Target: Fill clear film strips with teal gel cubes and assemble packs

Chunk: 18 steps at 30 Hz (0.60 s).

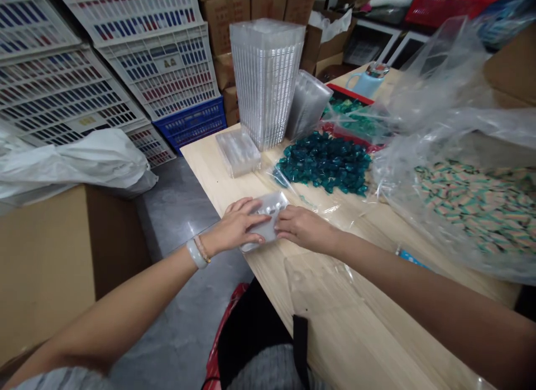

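Note:
A clear plastic tray with small moulded hollows lies at the table's left edge, under both hands. My left hand rests across it with fingers spread and the thumb near its front edge. Over the tray's right side, my right hand is closed, its fingertips bent down against the plastic. Whatever those fingertips pinch, if anything, is hidden. Just beyond the hands sits a low stack of similar clear trays. A heap of dark teal translucent pieces lies on plastic film to the right.
A tall stack of clear trays rises at the back. On the right, a clear bag holds many striped pieces. A light blue mug stands farther back. Filled crates and a cardboard box flank the table on the left.

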Motion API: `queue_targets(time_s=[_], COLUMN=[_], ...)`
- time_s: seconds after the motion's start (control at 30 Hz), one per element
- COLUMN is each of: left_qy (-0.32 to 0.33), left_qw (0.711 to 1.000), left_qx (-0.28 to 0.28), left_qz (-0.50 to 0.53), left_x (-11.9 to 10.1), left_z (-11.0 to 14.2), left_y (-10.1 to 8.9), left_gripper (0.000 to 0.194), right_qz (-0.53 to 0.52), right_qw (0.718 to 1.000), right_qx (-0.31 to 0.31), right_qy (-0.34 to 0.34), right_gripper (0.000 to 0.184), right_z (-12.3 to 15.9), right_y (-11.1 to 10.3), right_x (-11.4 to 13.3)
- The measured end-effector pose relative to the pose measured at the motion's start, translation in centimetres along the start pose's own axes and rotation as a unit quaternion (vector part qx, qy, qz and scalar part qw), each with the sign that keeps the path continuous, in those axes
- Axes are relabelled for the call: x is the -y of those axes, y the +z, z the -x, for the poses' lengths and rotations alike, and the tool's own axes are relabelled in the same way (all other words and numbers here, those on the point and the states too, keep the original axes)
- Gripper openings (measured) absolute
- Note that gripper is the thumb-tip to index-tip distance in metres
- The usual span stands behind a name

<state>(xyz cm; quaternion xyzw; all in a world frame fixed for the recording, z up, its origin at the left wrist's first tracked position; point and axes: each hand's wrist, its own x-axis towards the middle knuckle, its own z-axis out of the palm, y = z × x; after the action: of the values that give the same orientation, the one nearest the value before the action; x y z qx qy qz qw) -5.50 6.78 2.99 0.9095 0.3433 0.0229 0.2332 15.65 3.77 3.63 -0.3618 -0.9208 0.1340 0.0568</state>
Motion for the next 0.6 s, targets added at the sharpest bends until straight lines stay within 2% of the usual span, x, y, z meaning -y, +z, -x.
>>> queue_targets(time_s=[0.1,0.2,0.27,0.33,0.43,0.5,0.57,0.6], left_qy=[-0.01,-0.009,-0.003,-0.002,0.008,0.034,0.056,0.06], left_qw=[1.0,0.998,0.997,0.996,0.996,0.996,0.991,0.986], left_qx=[-0.008,-0.015,0.002,0.021,0.016,-0.029,-0.106,-0.148], left_qz=[-0.017,-0.057,-0.076,-0.084,-0.091,-0.083,-0.056,-0.038], left_x=[-0.9,-2.4,-3.3,-3.9,-4.9,-6.0,-7.5,-8.2], left_z=[0.2,0.4,0.2,0.0,0.2,1.3,2.8,3.6], left_y=[-0.1,0.5,0.9,0.8,-1.4,-3.9,-5.9,-6.2], left_gripper=[0.046,0.022,0.011,0.011,0.018,0.022,0.026,0.03], right_qz=[0.031,0.089,0.122,0.142,0.153,0.148,0.137,0.13], right_qw=[0.999,0.995,0.991,0.988,0.987,0.989,0.988,0.986], right_qx=[0.014,0.044,0.061,0.063,0.037,-0.001,-0.043,-0.06], right_qy=[-0.005,-0.01,-0.018,-0.02,-0.013,-0.002,0.049,0.089], right_gripper=[0.019,0.017,0.015,0.016,0.019,0.021,0.021,0.021], right_z=[0.0,0.0,-0.1,-0.7,-1.4,-0.5,2.7,5.2], right_y=[-0.2,-0.2,0.0,-0.1,-1.3,-3.0,-4.6,-5.1], right_x=[0.2,1.1,1.8,2.6,3.5,4.3,5.8,7.0])
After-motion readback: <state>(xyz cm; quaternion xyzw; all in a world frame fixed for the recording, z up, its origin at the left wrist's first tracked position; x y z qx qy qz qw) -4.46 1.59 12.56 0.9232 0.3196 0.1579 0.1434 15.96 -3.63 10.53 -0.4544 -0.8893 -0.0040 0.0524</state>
